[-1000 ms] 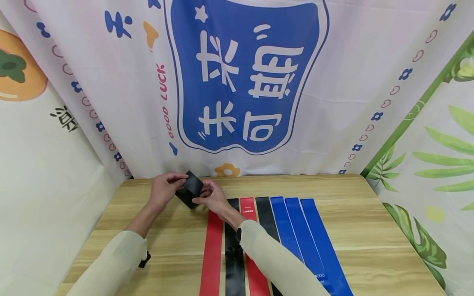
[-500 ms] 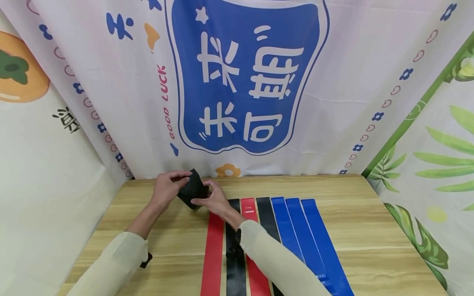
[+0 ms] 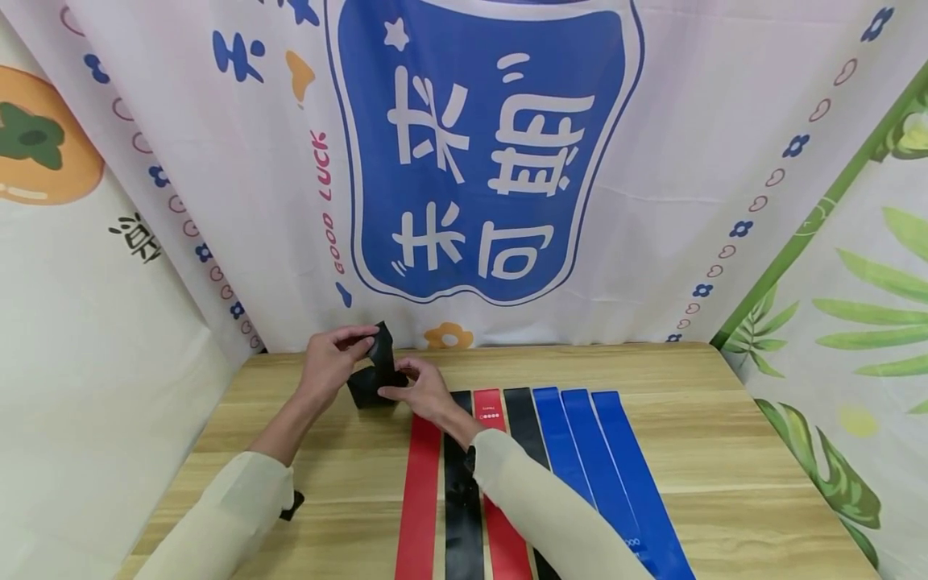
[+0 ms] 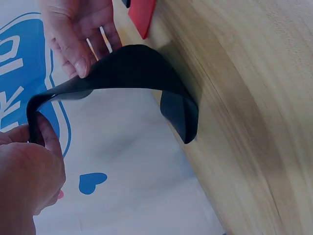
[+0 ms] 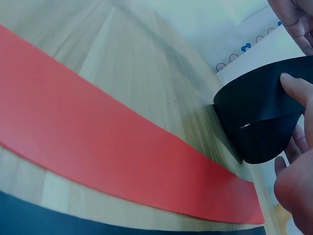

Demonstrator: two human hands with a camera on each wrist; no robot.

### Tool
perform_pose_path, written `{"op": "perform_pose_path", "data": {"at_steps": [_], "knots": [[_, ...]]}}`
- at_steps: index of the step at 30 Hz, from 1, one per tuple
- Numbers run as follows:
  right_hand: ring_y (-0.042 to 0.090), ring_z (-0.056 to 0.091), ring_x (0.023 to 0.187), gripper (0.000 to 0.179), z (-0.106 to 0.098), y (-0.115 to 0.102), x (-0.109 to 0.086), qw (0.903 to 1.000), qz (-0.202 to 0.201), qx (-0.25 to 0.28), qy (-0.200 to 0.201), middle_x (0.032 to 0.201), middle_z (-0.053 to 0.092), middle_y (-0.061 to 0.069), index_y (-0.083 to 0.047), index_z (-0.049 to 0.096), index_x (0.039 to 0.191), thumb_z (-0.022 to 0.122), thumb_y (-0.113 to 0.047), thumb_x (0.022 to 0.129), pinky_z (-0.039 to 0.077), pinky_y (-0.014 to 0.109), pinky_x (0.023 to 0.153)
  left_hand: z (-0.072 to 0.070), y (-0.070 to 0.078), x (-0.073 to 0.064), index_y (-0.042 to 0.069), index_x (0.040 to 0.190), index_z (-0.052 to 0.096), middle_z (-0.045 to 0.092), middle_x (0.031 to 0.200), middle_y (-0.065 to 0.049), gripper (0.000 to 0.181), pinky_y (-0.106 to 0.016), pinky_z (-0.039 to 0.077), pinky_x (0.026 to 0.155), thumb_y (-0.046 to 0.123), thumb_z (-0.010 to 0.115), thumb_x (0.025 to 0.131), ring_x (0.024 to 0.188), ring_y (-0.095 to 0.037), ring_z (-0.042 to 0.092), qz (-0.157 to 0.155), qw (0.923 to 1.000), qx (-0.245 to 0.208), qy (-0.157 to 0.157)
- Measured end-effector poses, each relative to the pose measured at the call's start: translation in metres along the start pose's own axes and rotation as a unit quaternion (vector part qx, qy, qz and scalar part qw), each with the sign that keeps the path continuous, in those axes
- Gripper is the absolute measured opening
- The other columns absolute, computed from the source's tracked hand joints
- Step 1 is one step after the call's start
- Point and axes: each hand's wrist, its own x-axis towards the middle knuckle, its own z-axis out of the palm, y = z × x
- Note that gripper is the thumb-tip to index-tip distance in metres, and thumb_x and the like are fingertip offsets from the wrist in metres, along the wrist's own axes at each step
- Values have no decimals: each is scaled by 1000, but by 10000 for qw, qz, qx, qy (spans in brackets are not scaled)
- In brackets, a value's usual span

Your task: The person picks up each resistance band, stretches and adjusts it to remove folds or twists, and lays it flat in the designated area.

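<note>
A black resistance band (image 3: 367, 388) is held up near the back edge of the table, looped and curling. My left hand (image 3: 328, 362) pinches its raised upper end between thumb and fingers. On the right side my right hand (image 3: 424, 392) holds the band's lower part, thumb in front and fingers behind. The left wrist view shows the black band (image 4: 132, 68) arching from the left hand (image 4: 29, 171) past the right thumb, its far end curling down by the table. In the right wrist view the right thumb presses on the black band (image 5: 264, 103), which is bent into a loop.
Flat bands lie side by side to the right: a red band (image 3: 419, 499), a black band (image 3: 464, 524), another red band (image 3: 487, 407), another black band (image 3: 520, 411) and blue bands (image 3: 580, 435). My right forearm crosses over some. A printed curtain (image 3: 652, 242) hangs behind the wooden table (image 3: 725, 451).
My left hand has lifted its end of the black band slightly up and right, turning it from a flat folded square into a raised, twisted loop. The right hand has kept nearly the same place.
</note>
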Motion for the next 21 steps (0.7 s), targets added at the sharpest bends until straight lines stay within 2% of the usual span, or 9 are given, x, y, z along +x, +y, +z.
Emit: {"op": "perform_pose_path", "data": {"at_steps": [3,8,11,16,21], "knots": [[26,67,107,24,1,1,0,9992,61,352,186,114,74,1,-7,77,106,88,-14,87,55,35,100,0,1,1,2,125,77,72,128,-21,25,-16,58,81,8,69,103,94,-9,68,15,9998,-165,59],[15,70,100,22,0,0,-1,9946,374,886,380,113,73,-1,-10,78,106,88,-13,88,59,26,85,-1,6,2,-1,124,77,72,127,-23,24,-17,59,81,7,69,102,91,-4,68,59,9984,-494,274],[13,68,98,27,1,-2,0,9914,480,1129,455,112,73,-1,-11,75,111,89,-12,87,58,27,85,-1,10,2,0,124,77,72,127,-23,25,-17,59,79,9,70,102,90,-4,68,78,9976,-567,382],[16,67,100,39,3,-8,2,9888,447,1292,593,111,76,3,-9,67,117,90,-11,86,57,31,95,-1,16,3,1,126,77,72,128,-23,26,-15,59,78,12,71,102,89,-3,69,147,9968,-664,416],[19,75,98,55,6,-15,3,9848,539,1558,541,108,80,7,-11,59,132,90,-11,86,62,34,90,1,23,3,1,124,77,73,126,-22,25,-16,59,80,12,72,102,91,-5,71,169,9960,-750,459]]}}
